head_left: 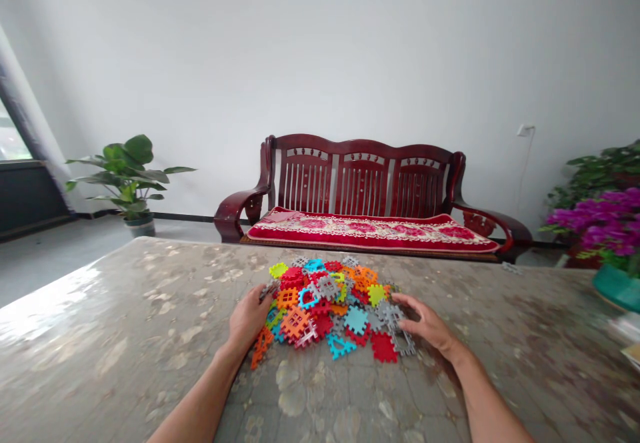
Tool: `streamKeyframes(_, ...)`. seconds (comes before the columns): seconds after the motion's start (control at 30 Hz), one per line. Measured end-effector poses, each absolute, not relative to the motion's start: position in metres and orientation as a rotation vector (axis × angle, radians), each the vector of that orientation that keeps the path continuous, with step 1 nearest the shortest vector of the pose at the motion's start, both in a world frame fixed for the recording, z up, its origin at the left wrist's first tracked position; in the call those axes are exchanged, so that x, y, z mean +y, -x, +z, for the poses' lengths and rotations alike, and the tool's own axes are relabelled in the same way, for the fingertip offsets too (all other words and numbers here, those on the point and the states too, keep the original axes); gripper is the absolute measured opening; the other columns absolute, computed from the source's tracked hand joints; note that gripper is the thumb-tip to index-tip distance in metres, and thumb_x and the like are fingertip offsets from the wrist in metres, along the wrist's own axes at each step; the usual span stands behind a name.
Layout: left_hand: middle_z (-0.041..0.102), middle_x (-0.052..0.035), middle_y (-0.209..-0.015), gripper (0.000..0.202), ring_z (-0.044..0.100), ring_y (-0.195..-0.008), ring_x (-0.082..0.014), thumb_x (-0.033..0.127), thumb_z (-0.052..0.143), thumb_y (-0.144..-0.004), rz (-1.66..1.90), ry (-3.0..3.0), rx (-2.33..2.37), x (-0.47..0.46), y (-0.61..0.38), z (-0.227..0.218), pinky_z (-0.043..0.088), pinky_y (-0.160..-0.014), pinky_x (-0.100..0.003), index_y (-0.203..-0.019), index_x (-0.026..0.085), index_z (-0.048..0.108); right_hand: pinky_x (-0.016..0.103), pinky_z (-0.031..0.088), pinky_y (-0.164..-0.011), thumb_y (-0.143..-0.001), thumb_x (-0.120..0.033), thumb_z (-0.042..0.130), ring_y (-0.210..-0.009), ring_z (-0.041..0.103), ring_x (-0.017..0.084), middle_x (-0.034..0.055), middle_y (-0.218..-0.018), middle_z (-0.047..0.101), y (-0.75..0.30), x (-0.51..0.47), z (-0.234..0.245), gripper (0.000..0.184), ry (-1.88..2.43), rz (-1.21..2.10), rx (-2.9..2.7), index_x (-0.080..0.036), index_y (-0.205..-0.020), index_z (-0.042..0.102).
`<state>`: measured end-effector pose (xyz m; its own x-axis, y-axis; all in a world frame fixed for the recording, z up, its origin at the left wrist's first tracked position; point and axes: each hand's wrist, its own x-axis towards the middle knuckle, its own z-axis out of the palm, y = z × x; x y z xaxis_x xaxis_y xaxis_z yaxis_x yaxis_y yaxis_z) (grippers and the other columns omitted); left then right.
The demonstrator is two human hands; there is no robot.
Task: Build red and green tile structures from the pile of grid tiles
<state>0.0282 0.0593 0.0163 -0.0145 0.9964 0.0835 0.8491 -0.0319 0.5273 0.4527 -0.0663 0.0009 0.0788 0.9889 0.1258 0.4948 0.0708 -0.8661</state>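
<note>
In the head view, the left hand (247, 319) is pinching a gray tile (269, 291) at the edge of a heap of plastic tiles (325, 309) mid-counter (125, 336), while the right hand (425, 326) is resting open against the heap's right side.

My left hand (249, 317) pinches a small grey piece (269, 290) at the edge of a heap of plastic interlocking tiles (325, 309); my right hand (425, 323) lies open, fingers against the heap's grey tiles (393, 319); the heap sits on a mottled table cover (125, 316), with a dark red wooden sofa (363, 176) beyond.
</note>
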Motion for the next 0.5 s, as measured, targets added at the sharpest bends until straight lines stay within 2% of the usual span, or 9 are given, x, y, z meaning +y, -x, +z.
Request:
streamKeyframes(0.2,0.073,-0.0072,-0.11,0.03,0.067,-0.102,-0.0243,0.036,0.044,-0.091,0.665,-1.962,1.931,0.0599,-0.0277,0.0141,0.044,-0.072,-0.026,-0.109,0.024,0.065,0.047,0.035,-0.111,-0.066,-0.049,0.075,-0.125,0.054,0.031,0.0102,-0.132,0.063,-0.4573,-0.0694,0.0014,0.072,1.555,0.735,-1.66,-0.025,-0.132,0.061)
streamKeyframes(0.5,0.073,-0.0065,-0.11,0.03,0.067,-0.102,-0.0239,0.036,0.045,-0.091,0.665,-1.943,1.931,0.0604,-0.028,0.0146,0.044,-0.073,-0.026,-0.109,0.024,0.065,0.045,0.04,-0.105,-0.061,-0.044,0.076,-0.115,0.059,0.031,0.0089,-0.125,0.066,-0.4492,-0.0684,0.0022,0.072,1.639,0.624,-1.652,-0.026,-0.129,0.064)
